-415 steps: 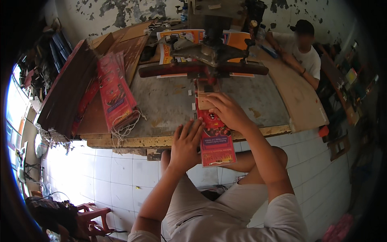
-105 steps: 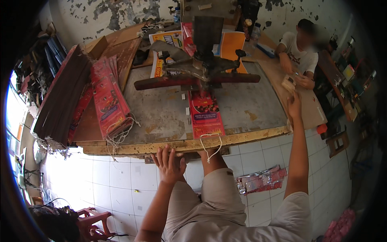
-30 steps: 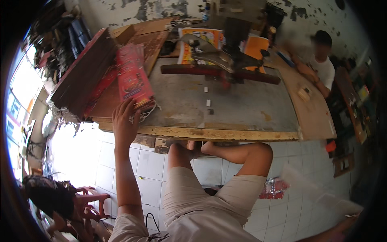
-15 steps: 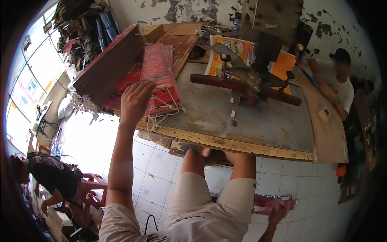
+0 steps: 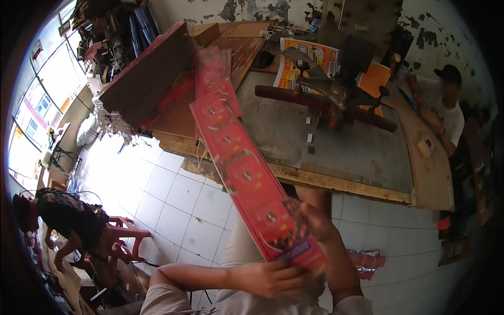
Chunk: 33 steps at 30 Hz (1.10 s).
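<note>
Where the left hand (image 5: 278,280) holds the red strip (image 5: 249,173), details are blurred

Smooth printed strip (image 5: 249,176) above a worn, matt worktop (image 5: 362,157).
Strip: flat and even-faced; paper or plastic film, cannot be told which. Worktop: dull grey, scuffed and stained. Front edge (image 5: 341,185): bare wood, rough and chipped. Crossbar (image 5: 278,96): dull, dark red finish. Posters (image 5: 315,52): smooth printed paper. Stool (image 5: 128,232): red, smooth, plastic in appearance. Packets (image 5: 368,261): shiny, resembling plastic film. Floor tiles (image 5: 202,210): smooth, light-reflecting. Wall (image 5: 268,10): paint flaking, surface patchy. Shorts (image 5: 236,249): matt, creased cloth.
</note>
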Each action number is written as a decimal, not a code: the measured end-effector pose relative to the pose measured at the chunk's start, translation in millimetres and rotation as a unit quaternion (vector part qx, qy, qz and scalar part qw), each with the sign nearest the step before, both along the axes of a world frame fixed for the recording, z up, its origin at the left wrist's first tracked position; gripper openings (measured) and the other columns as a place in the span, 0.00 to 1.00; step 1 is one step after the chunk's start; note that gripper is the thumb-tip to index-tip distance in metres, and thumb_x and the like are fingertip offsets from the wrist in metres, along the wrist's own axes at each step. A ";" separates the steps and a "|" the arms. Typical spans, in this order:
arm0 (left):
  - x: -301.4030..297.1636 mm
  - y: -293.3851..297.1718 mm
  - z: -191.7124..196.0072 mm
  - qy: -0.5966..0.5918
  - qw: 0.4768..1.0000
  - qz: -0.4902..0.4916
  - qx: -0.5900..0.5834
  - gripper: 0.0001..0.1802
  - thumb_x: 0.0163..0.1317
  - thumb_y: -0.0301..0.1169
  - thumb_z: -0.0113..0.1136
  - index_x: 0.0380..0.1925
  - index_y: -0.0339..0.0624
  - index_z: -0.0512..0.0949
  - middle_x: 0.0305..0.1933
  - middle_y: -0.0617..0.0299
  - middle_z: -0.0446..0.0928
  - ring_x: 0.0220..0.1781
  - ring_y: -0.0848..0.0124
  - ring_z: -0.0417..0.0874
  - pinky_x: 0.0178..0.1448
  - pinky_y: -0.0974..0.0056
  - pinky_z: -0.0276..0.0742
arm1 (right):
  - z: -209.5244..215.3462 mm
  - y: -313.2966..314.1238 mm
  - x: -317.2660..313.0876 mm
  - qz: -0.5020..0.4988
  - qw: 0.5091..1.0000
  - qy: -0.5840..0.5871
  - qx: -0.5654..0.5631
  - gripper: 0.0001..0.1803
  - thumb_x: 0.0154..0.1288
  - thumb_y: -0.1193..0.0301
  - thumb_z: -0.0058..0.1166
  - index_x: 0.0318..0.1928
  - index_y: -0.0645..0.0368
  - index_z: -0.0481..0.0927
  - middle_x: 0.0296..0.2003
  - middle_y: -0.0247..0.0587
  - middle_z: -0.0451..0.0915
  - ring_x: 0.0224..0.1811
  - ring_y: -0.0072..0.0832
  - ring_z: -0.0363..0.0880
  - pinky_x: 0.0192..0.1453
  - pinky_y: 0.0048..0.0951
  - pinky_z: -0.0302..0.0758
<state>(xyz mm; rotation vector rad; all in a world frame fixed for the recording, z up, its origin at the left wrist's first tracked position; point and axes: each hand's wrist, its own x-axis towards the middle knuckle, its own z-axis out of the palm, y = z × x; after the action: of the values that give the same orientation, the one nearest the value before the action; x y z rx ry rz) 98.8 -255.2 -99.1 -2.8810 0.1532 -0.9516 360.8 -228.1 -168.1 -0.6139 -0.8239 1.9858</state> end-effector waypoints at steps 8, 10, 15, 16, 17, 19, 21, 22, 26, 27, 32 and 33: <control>12.2 1.4 4.8 0.028 0.944 -0.136 -0.300 0.44 0.74 0.58 0.67 0.83 0.48 0.73 0.85 0.49 0.73 0.82 0.57 0.78 0.84 0.46 0.71 | 88.0 -114.2 52.8 -0.202 0.973 -0.093 -0.065 0.51 0.73 0.74 0.63 0.88 0.75 0.51 0.68 0.66 0.84 0.69 0.45 0.89 0.74 0.44 0.87; 15.9 16.3 13.2 0.041 0.943 -0.127 -0.305 0.37 0.73 0.58 0.72 0.73 0.48 0.82 0.83 0.48 0.77 0.84 0.53 0.77 0.82 0.44 0.73 | 101.3 -164.6 79.9 -0.247 0.965 -0.058 -0.067 0.53 0.71 0.75 0.61 0.87 0.81 0.47 0.70 0.78 0.80 0.72 0.58 0.87 0.75 0.55 0.87; 57.3 60.1 1.1 -0.001 0.955 -0.014 -0.296 0.39 0.72 0.54 0.74 0.76 0.47 0.79 0.81 0.50 0.78 0.84 0.49 0.76 0.83 0.41 0.71 | 104.3 -220.8 84.3 -0.379 0.916 -0.125 -0.047 0.53 0.70 0.77 0.59 0.88 0.81 0.44 0.74 0.82 0.75 0.71 0.60 0.86 0.74 0.59 0.87; 68.9 72.5 -3.9 -0.010 0.954 0.007 -0.300 0.39 0.72 0.53 0.74 0.77 0.47 0.79 0.81 0.50 0.78 0.84 0.49 0.75 0.83 0.41 0.71 | 94.2 -219.6 87.8 -0.385 0.906 -0.167 -0.052 0.52 0.71 0.77 0.58 0.88 0.80 0.45 0.73 0.80 0.76 0.72 0.58 0.87 0.74 0.57 0.87; 79.8 83.3 -7.0 -0.012 0.958 0.037 -0.284 0.39 0.72 0.52 0.75 0.76 0.46 0.79 0.81 0.51 0.78 0.84 0.49 0.75 0.84 0.40 0.70 | 88.0 -212.6 87.6 -0.390 0.896 -0.206 -0.056 0.51 0.72 0.78 0.57 0.88 0.79 0.45 0.73 0.77 0.77 0.72 0.56 0.87 0.75 0.55 0.87; 98.4 104.4 -14.7 -0.016 0.962 0.103 -0.251 0.38 0.71 0.50 0.75 0.76 0.45 0.80 0.81 0.51 0.77 0.84 0.49 0.74 0.85 0.40 0.68 | 65.5 -185.6 73.5 -0.403 0.885 -0.232 -0.024 0.46 0.79 0.79 0.56 0.90 0.72 0.50 0.74 0.63 0.80 0.69 0.38 0.88 0.75 0.39 0.83; 112.3 129.8 -31.5 -0.026 0.956 0.113 -0.270 0.37 0.71 0.47 0.75 0.75 0.43 0.80 0.82 0.51 0.77 0.85 0.49 0.73 0.85 0.40 0.68 | 48.5 -159.3 57.5 -0.396 0.883 -0.254 0.004 0.43 0.82 0.79 0.57 0.91 0.67 0.54 0.73 0.55 0.82 0.70 0.29 0.85 0.75 0.32 0.80; 115.8 137.4 -35.9 -0.030 0.953 0.119 -0.278 0.37 0.71 0.46 0.75 0.75 0.42 0.80 0.82 0.51 0.76 0.85 0.48 0.73 0.86 0.40 0.67 | 41.2 -145.4 46.0 -0.398 0.881 -0.254 0.013 0.43 0.84 0.78 0.56 0.91 0.66 0.53 0.72 0.54 0.83 0.68 0.26 0.85 0.73 0.31 0.81; 103.9 152.7 -37.0 -0.017 0.952 0.142 -0.270 0.37 0.71 0.43 0.73 0.75 0.37 0.79 0.82 0.50 0.77 0.85 0.50 0.74 0.87 0.41 0.66 | 33.5 -115.6 11.0 -0.401 0.876 -0.268 0.024 0.42 0.87 0.77 0.55 0.92 0.63 0.53 0.65 0.46 0.87 0.60 0.17 0.85 0.67 0.25 0.81; 102.2 155.0 -36.6 -0.017 0.952 0.136 -0.272 0.36 0.71 0.43 0.73 0.75 0.37 0.79 0.82 0.49 0.77 0.85 0.49 0.74 0.87 0.41 0.66 | 34.2 -112.7 6.4 -0.400 0.875 -0.272 0.020 0.41 0.87 0.77 0.54 0.92 0.62 0.52 0.63 0.44 0.88 0.58 0.15 0.85 0.65 0.24 0.81; 95.9 158.8 -44.8 -0.011 0.950 0.134 -0.281 0.35 0.72 0.40 0.70 0.75 0.34 0.78 0.82 0.47 0.77 0.85 0.48 0.75 0.88 0.38 0.65 | 32.4 -108.8 -3.6 -0.411 0.872 -0.267 0.017 0.42 0.88 0.77 0.55 0.93 0.61 0.50 0.56 0.40 0.89 0.54 0.13 0.84 0.61 0.22 0.80; 96.7 159.1 -45.4 -0.012 0.951 0.137 -0.278 0.35 0.72 0.41 0.71 0.75 0.34 0.79 0.82 0.47 0.78 0.85 0.48 0.75 0.88 0.38 0.65 | 30.5 -109.3 -3.1 -0.409 0.873 -0.266 0.021 0.42 0.88 0.77 0.55 0.93 0.62 0.50 0.57 0.40 0.89 0.54 0.13 0.84 0.62 0.22 0.80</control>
<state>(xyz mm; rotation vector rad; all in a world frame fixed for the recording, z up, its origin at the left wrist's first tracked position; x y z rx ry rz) 195.4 -96.1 -144.6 -3.2461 -0.5994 -1.1177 357.6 -337.3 -137.6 -1.2713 -0.7371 1.0230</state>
